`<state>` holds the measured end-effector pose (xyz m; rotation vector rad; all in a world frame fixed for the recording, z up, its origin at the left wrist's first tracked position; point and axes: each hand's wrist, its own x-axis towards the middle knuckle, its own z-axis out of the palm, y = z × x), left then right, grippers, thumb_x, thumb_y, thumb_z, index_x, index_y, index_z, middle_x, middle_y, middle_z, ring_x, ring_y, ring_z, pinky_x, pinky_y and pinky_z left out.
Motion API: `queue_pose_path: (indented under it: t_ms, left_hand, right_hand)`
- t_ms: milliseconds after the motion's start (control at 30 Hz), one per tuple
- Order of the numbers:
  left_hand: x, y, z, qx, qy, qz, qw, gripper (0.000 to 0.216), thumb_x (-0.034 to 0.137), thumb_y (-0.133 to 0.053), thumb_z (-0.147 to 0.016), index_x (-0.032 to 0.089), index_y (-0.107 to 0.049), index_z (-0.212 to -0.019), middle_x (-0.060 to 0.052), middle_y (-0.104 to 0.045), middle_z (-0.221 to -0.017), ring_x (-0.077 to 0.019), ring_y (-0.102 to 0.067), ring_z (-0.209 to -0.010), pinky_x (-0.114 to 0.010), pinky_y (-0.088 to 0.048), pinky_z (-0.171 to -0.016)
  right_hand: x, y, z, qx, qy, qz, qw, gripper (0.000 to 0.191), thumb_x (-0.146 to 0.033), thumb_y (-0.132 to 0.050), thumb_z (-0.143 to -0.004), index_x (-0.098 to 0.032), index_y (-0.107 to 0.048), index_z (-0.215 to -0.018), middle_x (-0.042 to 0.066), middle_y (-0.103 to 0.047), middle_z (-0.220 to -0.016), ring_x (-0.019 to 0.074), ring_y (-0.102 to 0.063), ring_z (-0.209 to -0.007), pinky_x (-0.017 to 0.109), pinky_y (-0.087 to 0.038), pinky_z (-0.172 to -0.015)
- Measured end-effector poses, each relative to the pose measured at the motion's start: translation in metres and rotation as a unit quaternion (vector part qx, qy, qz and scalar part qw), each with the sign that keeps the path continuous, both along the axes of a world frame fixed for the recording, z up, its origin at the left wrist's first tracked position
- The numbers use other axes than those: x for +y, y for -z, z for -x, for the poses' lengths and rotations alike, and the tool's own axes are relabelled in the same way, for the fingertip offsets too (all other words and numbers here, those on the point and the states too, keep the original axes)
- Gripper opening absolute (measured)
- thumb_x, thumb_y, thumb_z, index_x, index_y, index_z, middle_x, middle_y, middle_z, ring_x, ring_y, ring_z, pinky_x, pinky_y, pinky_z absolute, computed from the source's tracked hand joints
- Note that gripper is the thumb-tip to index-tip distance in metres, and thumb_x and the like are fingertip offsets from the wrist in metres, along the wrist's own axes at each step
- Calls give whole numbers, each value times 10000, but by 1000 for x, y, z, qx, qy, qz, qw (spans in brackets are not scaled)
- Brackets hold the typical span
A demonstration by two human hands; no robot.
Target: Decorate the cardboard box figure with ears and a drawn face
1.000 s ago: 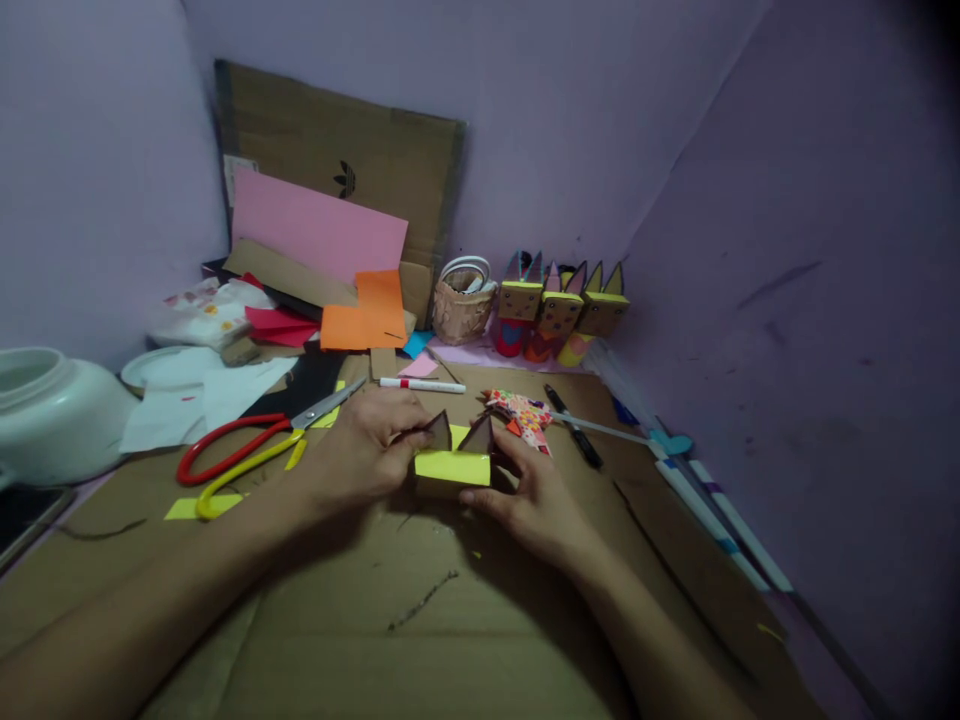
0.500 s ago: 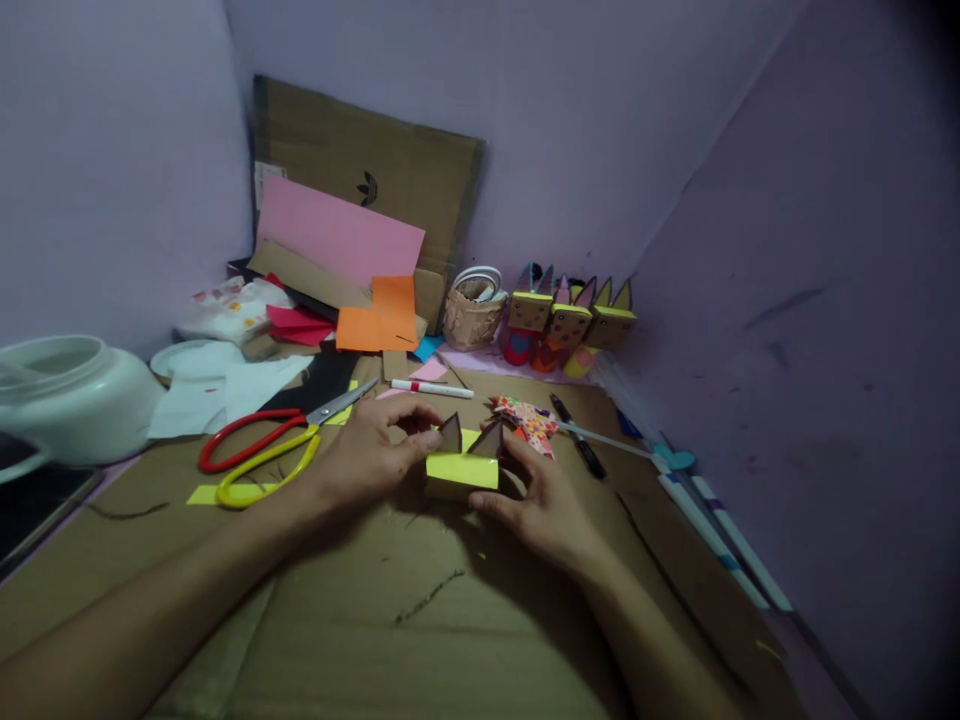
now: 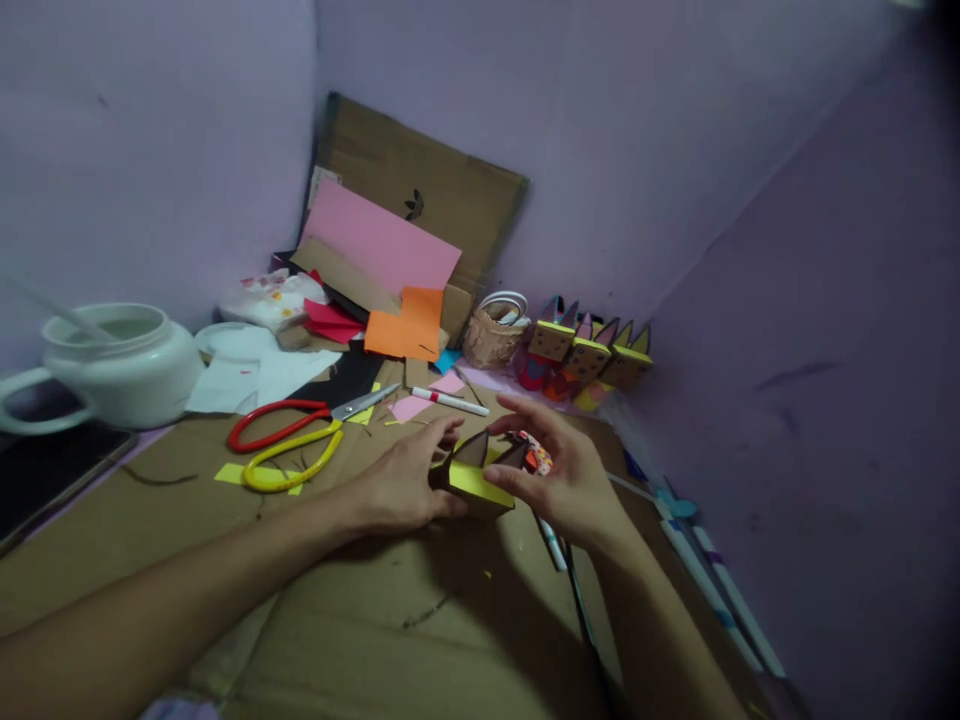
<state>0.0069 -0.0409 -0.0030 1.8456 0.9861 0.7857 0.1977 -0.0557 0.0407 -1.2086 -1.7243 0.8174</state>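
Note:
A small cardboard box with a bright yellow paper strip (image 3: 480, 487) and two dark pointed ears (image 3: 471, 450) sits low over the cardboard-covered table in front of me. My left hand (image 3: 405, 478) grips its left end, thumb low at the front and fingers behind. My right hand (image 3: 574, 470) curves over its right side, the thumb touching near the right ear and the forefinger raised behind. Part of that ear is hidden by the thumb. Behind my right hand shows a piece of flower-patterned paper (image 3: 536, 455), mostly covered.
Scissors (image 3: 330, 425) with red and yellow handles lie at left, near a white pot (image 3: 127, 365) and a phone (image 3: 60, 480). A marker (image 3: 450, 401), orange paper (image 3: 409, 325) and a small basket (image 3: 495, 335) are behind. Several eared cardboard figures (image 3: 589, 355) stand at back right.
My right hand has risen from the box's right end to its ear. My left hand has shifted down around the left end. The box has turned slightly, and the view has swung left.

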Motion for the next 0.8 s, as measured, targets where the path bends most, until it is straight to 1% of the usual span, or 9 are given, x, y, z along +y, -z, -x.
queue_pose_path:
  t_ms: [67,167,233,300,367,467,600,700,800]
  left_hand:
    - [-1,4,-2,8,-6,2,1000,698,248,-736,-647,215,-450,-1283,-82,-600,-1238,-271,-584,-1075,-388,-463,-890]
    - [-3,5,-2,16,-20,2,1000,532,297,-753,-637,202,-547,-1119,-44,-660,-1043,-255,-611,-919,-356,-469,-768]
    - [-3,5,-2,20,-25,5,999,423,338,-761,-635,209,-576,-993,-12,-661,-926,-231,-610,-817,-319,-453,-674]
    - [-3,5,-3,23,-32,11,999,382,362,-769,-629,211,-574,-921,4,-652,-864,-215,-604,-765,-294,-432,-619]
    - [-3,5,-3,24,-39,18,999,399,355,-783,-614,213,-570,-921,7,-652,-861,-214,-610,-770,-285,-427,-612]
    - [-3,6,-3,21,-38,27,999,417,334,-788,-610,218,-565,-942,8,-664,-871,-214,-627,-784,-276,-434,-614]
    - [-1,8,-4,17,-33,24,999,426,353,-786,-611,218,-566,-950,-1,-675,-880,-217,-634,-776,-278,-435,-609]
    - [0,10,-5,19,-34,20,999,447,368,-795,-601,213,-564,-951,-11,-677,-890,-224,-631,-785,-288,-440,-623]
    - [0,11,-4,19,-34,17,999,456,369,-793,-602,210,-556,-958,-15,-672,-886,-224,-629,-787,-292,-446,-630]
  right_hand:
    - [3,-2,5,-50,-8,-5,999,595,-215,-778,-637,-231,-607,-1206,39,-692,-913,239,-634,-875,419,-457,-844]
    - [6,0,8,-96,-7,-20,995,584,-162,-705,-668,-225,-591,-1237,32,-694,-875,225,-637,-833,397,-463,-801]
    - [8,0,9,-110,-9,-24,994,586,-148,-682,-673,-215,-583,-1247,28,-692,-854,218,-640,-815,377,-470,-769]
    - [9,-2,9,-121,-12,-29,992,586,-150,-678,-677,-215,-581,-1251,25,-689,-846,219,-643,-814,355,-479,-734]
    - [10,-5,9,-137,-14,-37,990,587,-148,-678,-679,-226,-582,-1252,19,-687,-845,217,-649,-811,345,-485,-721]
    - [12,-8,10,-170,-20,-33,985,580,-147,-695,-676,-245,-596,-1239,6,-698,-832,212,-662,-779,355,-490,-749]
    - [16,-4,10,-188,-28,-15,982,559,-139,-699,-670,-261,-622,-1210,-3,-716,-815,213,-671,-753,361,-493,-745]
    - [18,0,10,-189,-24,-20,982,502,-145,-700,-673,-258,-653,-1161,-4,-715,-781,210,-671,-721,351,-494,-702]
    - [19,0,11,-197,-14,-25,980,491,-135,-705,-671,-263,-664,-1143,-14,-709,-737,206,-671,-700,344,-484,-685]
